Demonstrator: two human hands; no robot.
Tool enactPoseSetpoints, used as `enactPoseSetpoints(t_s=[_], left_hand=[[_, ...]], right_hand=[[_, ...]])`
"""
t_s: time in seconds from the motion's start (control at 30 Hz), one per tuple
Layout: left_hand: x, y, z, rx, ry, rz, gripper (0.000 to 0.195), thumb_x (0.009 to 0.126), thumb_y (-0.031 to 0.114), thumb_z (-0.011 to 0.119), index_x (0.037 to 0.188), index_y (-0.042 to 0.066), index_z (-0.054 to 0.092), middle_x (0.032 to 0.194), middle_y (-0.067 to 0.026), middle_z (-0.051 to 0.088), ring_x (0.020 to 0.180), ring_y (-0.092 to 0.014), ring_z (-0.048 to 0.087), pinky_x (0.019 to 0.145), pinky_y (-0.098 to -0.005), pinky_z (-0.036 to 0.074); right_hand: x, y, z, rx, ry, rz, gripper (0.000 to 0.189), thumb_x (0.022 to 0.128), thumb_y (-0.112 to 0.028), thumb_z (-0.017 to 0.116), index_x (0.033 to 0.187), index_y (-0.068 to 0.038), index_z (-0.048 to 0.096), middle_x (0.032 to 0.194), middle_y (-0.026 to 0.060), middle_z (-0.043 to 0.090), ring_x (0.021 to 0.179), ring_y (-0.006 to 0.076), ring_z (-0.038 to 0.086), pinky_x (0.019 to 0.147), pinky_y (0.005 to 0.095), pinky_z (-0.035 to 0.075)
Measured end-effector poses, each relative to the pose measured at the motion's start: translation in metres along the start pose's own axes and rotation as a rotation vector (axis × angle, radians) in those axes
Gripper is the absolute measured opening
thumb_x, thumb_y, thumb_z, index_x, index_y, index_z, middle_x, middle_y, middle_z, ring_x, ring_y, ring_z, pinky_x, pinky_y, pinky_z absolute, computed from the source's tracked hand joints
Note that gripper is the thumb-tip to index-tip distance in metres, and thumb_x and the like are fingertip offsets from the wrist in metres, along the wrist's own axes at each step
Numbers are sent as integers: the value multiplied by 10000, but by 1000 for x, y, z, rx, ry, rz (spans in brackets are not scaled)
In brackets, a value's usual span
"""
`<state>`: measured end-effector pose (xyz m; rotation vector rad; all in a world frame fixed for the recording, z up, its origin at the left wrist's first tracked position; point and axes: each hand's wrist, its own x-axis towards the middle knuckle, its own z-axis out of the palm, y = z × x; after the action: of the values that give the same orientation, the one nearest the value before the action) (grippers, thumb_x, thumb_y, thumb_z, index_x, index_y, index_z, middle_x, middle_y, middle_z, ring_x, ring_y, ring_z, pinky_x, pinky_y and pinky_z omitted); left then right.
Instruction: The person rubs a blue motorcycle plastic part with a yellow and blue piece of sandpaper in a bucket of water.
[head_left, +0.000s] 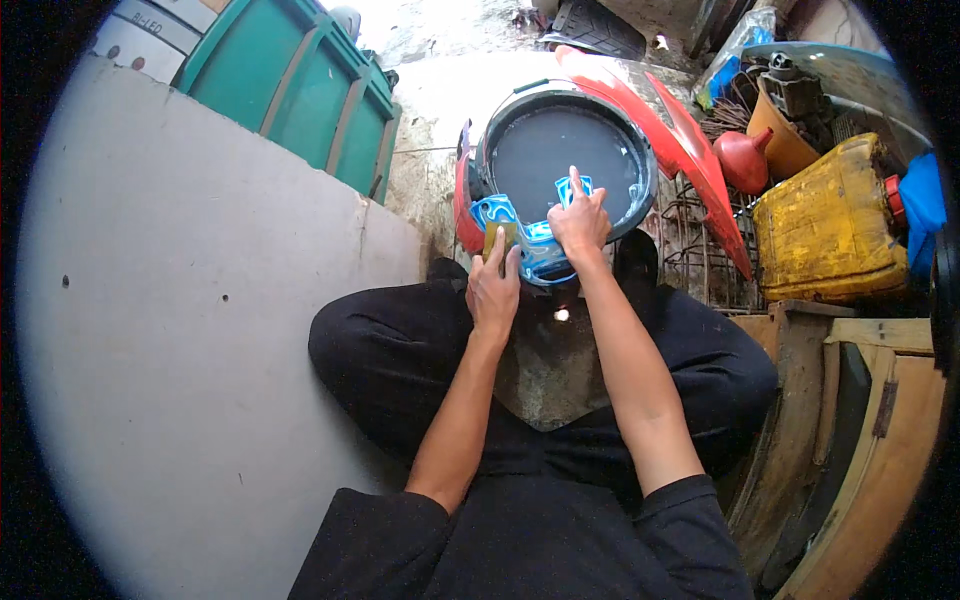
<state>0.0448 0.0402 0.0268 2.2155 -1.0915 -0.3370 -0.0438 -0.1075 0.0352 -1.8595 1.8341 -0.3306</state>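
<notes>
A black bucket (649, 161) of murky grey water (562, 142) stands in front of my bent legs. Over its near rim lies a glossy blue-and-white part (538, 251), probably a plastic motorcycle panel, with a bent outline. My left hand (495, 289) presses a small olive-yellow piece (491, 234), which looks like sandpaper, against the panel's left side. Around the panel's right arm is my right hand (581, 225), its index finger stretched along the blue tip above the water. That hand's thumb and palm hide part of the panel.
Red fairing panels (682, 146) lean right of the bucket, and another red piece (469, 202) stands at its left. Farther right are a red funnel (744, 159), a yellow jerrycan (829, 221) and wooden furniture (885, 330). A pale wall (225, 360) bounds the left, below a green cabinet (292, 90).
</notes>
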Motion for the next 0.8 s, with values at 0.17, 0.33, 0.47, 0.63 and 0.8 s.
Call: enactPoseSetpoints(t_s=[0.17,0.33,0.47,0.63,0.8], left_hand=[[-15,6,2,-46,-1,39,401,972,347,608,1301,121,650,972,-232,675,912,-391,675,789,-438,525],[6,-4,4,-106,252,40,302,973,330,605,1161,131,733,852,-208,696,786,-393,685,695,-476,528],[-26,9,20,-150,143,225,282,971,331,607,1100,124,748,863,-199,701,776,-388,686,678,-475,530],[0,1,13,-18,221,68,275,970,341,601,1059,135,760,800,-158,702,716,-371,684,625,-479,539],[-14,22,13,60,86,54,287,977,342,582,1118,154,746,858,-148,714,762,-354,690,664,-462,538]], right_hand=[[-1,2,-1,-3,14,-4,733,806,-244,619,1509,-295,416,1229,234,508,1019,423,657,912,493,529],[-3,0,1,-24,31,-35,721,816,-244,621,1506,-284,416,1220,229,491,1022,397,656,885,486,543],[0,3,0,1,70,-20,738,796,-237,619,1503,-310,420,1207,233,520,994,433,663,890,503,536],[-6,-3,3,-1,65,-34,747,791,-244,621,1505,-315,415,1162,223,526,953,428,667,868,508,541],[0,9,4,49,97,-22,719,779,-264,638,1469,-302,440,1176,240,535,965,441,657,859,521,535]])
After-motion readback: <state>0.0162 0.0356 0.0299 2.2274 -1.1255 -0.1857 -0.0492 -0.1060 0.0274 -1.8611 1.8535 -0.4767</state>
